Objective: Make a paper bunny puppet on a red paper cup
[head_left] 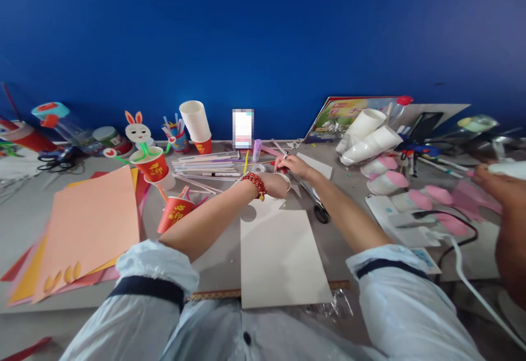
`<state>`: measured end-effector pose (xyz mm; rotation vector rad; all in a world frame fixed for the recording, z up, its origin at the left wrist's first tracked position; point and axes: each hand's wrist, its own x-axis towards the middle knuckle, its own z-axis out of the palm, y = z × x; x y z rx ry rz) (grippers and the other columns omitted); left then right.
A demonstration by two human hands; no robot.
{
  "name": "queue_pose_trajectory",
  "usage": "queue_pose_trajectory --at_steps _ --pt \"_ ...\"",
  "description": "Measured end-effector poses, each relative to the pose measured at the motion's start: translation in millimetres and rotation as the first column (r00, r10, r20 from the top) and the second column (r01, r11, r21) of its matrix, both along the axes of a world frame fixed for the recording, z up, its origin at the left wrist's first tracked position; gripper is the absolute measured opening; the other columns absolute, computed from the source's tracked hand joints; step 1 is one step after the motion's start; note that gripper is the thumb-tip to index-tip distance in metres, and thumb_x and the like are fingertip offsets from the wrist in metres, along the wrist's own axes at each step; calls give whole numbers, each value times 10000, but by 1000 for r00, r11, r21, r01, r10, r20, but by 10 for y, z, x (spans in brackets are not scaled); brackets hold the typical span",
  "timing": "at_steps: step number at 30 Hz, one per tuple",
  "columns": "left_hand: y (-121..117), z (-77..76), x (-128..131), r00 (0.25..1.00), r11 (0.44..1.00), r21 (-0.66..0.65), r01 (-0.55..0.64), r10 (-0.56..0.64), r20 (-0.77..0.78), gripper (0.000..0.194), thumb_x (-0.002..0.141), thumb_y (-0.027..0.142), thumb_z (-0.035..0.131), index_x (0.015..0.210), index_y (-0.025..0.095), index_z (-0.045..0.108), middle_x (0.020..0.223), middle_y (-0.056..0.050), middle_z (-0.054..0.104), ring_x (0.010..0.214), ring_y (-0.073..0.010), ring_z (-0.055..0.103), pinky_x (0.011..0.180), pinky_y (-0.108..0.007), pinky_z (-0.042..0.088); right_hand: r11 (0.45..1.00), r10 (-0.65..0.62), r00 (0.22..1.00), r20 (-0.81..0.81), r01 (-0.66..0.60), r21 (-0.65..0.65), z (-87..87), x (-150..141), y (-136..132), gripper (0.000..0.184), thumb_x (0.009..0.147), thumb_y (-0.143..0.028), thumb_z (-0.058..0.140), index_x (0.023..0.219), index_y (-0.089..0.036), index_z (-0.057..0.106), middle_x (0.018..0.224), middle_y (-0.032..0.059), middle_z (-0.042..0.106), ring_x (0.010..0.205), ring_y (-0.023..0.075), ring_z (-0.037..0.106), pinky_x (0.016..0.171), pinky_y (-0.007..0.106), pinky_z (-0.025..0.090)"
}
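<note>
My left hand [279, 185], below a red bead bracelet [257, 184], is closed on a white round-edged thing [289, 184], perhaps a paper cup, mostly hidden by the hand. Right against it, my right hand [295, 167] pinches a thin pen [286, 155] whose tip I cannot make out. Under the left wrist lies cut white paper [267, 206]. A large white sheet [283, 257] lies nearer to me. Black-handled scissors [321, 214] rest beside my right forearm.
Coloured paper sheets [90, 218], red paper cups [176, 211] and a rabbit figure [138, 133] are on the left. Straws [205, 165] lie at the back. Stacked white cups [370, 144] and a power strip [394, 221] stand right. Another person's hand [503, 191] is at far right.
</note>
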<state>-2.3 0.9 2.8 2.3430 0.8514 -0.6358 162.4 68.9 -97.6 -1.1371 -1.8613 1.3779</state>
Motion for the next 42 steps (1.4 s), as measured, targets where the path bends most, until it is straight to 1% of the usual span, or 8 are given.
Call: queue_pose_trajectory --at_steps 7,13,20,26,29,33,37,42 --pt "2 -41 -12 1000 1000 -9 -6 7 25 303 762 198 517 1027 119 642 1116 -164 641 698 -229 666 528 -312 561 982 -177 983 -48 180 56 -10 185 -348 178 754 -269 538 704 -173 680 613 -8 583 589 139 511 588 258 396" --pt "-47 -5 -34 999 999 24 -34 33 38 239 945 301 524 1079 129 622 1074 -100 647 776 -168 647 646 -311 564 946 -311 948 -68 316 78 -90 302 -607 162 773 -279 542 720 -189 666 612 -19 564 606 148 500 592 267 388" --pt "-33 -51 -37 997 999 17 -51 50 50 244 893 226 522 1071 125 654 1063 -129 678 697 -179 638 570 -267 521 905 -411 906 -100 419 73 -200 386 -859 159 788 -314 559 713 -197 637 594 -18 568 582 143 521 568 262 405" --pt "-62 -46 -55 998 999 27 -38 37 49 292 953 351 571 1155 142 603 1106 -78 647 875 -180 658 737 -352 579 872 -473 876 -97 481 94 -265 397 -1027 189 782 -333 562 668 -196 626 563 -1 579 543 150 543 538 274 431" --pt "-78 -27 -56 998 998 54 -25 22 54 286 954 338 573 1163 146 604 1149 -84 638 924 -195 656 776 -375 579 814 -548 830 -107 558 160 -243 468 -1048 226 811 -367 525 697 -202 630 573 6 584 543 158 546 522 278 432" --pt "-72 -40 -42 999 994 105 4 -9 53 307 940 348 596 1165 140 604 1154 -85 638 970 -209 649 818 -399 569 678 -665 737 -122 664 315 -148 596 -1019 284 878 -423 453 843 -214 643 629 12 610 565 170 539 530 283 429" --pt "-67 -104 -38 995 982 184 30 -47 86 185 897 221 575 1014 120 676 1072 -125 674 908 -239 674 783 -369 561 671 -640 768 -19 571 473 -49 553 -988 320 921 -446 466 1003 -215 671 826 53 707 702 205 624 652 317 493" --pt "-218 -188 -83 983 938 346 -6 -59 177 244 824 121 514 989 116 693 1041 -179 686 975 -321 668 770 -403 553 711 -515 834 196 288 641 -4 297 -897 309 952 -356 468 1143 -234 678 1166 95 696 1090 292 606 972 428 458"
